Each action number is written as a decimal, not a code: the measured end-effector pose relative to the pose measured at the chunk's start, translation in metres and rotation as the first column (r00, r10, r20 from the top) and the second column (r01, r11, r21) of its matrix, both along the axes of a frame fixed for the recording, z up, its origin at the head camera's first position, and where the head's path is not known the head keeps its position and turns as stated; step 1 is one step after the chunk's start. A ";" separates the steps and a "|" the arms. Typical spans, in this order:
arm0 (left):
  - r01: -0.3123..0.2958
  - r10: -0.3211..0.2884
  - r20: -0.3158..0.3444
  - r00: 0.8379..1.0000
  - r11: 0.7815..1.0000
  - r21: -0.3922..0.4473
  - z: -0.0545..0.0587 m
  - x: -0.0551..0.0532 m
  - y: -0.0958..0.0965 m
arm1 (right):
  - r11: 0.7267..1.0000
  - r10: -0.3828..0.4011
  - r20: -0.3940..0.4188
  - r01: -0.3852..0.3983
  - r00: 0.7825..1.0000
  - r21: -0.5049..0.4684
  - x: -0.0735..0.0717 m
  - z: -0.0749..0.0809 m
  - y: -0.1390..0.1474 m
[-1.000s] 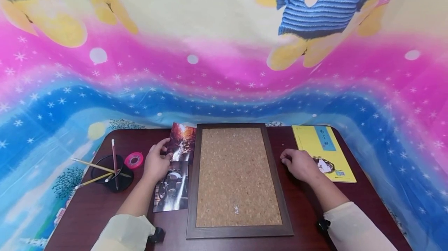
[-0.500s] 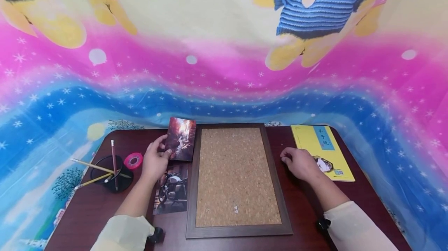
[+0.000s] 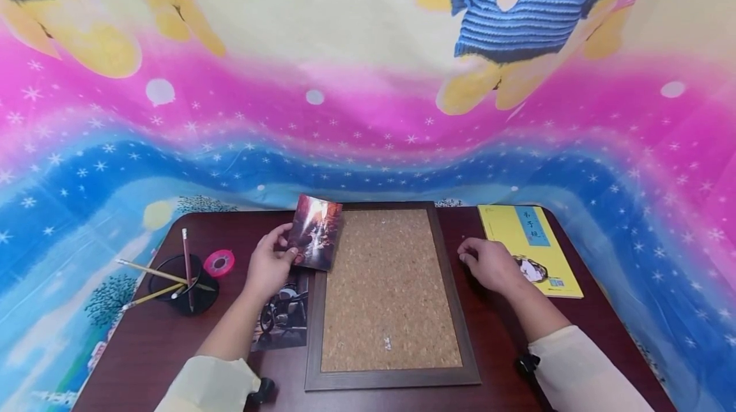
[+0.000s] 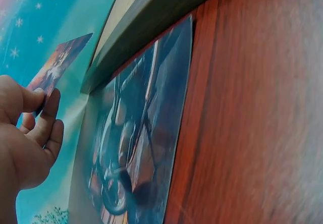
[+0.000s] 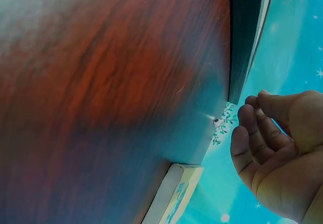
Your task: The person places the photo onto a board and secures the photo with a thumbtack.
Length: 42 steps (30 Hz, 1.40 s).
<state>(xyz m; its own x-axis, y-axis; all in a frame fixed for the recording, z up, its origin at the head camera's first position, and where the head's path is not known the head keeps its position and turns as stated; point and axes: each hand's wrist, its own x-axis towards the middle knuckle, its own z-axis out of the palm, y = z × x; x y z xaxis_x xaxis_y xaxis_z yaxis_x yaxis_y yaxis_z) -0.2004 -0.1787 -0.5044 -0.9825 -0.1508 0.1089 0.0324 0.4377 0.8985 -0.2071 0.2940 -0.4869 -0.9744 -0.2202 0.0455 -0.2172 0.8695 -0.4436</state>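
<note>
My left hand (image 3: 269, 266) pinches a glossy photo print (image 3: 315, 233) in reds and dark tones between thumb and fingers. The print is raised and tilted, overlapping the upper left corner of a brown-framed corkboard (image 3: 391, 297) in the head view. Below that hand a second photo print (image 3: 287, 316), of a motorcycle, lies on the table against the frame's left side, partly covered. My right hand (image 3: 489, 266) holds nothing; its fingers are loosely curled between the corkboard and a yellow book (image 3: 514, 227). In the right wrist view its fingers (image 5: 247, 151) have nothing between them.
At the left stands a black mesh cup (image 3: 204, 300) with several pencils. Beside it lies a pink roll of tape (image 3: 220, 263). The dark red wooden table (image 3: 270, 380) ends at the back against a printed cloth (image 3: 368, 131).
My left hand has lifted the reddish print from beside the corkboard, then carried it right, over the frame's upper left corner. More of the motorcycle print's lower part shows clearly. The right hand has barely moved.
</note>
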 end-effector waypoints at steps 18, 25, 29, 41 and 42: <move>0.045 -0.047 0.029 0.998 0.997 0.057 0.003 0.003 0.032 | 0.998 -0.027 -0.002 0.027 1.000 -0.059 -0.013 -0.004 -0.007; 0.046 -0.049 0.032 0.998 0.997 0.062 0.002 0.000 0.045 | 0.996 -0.030 0.023 0.032 0.999 -0.083 -0.019 -0.001 -0.012; 0.046 -0.049 0.044 0.998 0.997 0.065 0.003 0.000 0.051 | 0.995 -0.026 0.013 0.027 1.000 -0.093 -0.021 0.000 -0.017; 0.046 -0.051 0.073 0.996 0.997 0.064 0.004 -0.005 0.071 | 0.991 -0.027 0.034 0.031 0.999 -0.129 -0.029 0.005 -0.030; 0.047 -0.053 0.077 0.996 0.996 0.073 0.004 -0.006 0.072 | 0.991 -0.026 0.032 0.030 0.999 -0.131 -0.030 0.005 -0.031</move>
<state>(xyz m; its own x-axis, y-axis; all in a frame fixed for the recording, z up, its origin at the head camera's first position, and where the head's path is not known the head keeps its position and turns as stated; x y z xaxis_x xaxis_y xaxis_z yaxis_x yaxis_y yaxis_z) -0.2060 -0.1065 -0.5004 -0.9942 -0.1059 0.0212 -0.0199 0.3727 0.9277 -0.2367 0.2631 -0.4818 -0.9815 -0.1868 0.0430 -0.1785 0.8091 -0.5600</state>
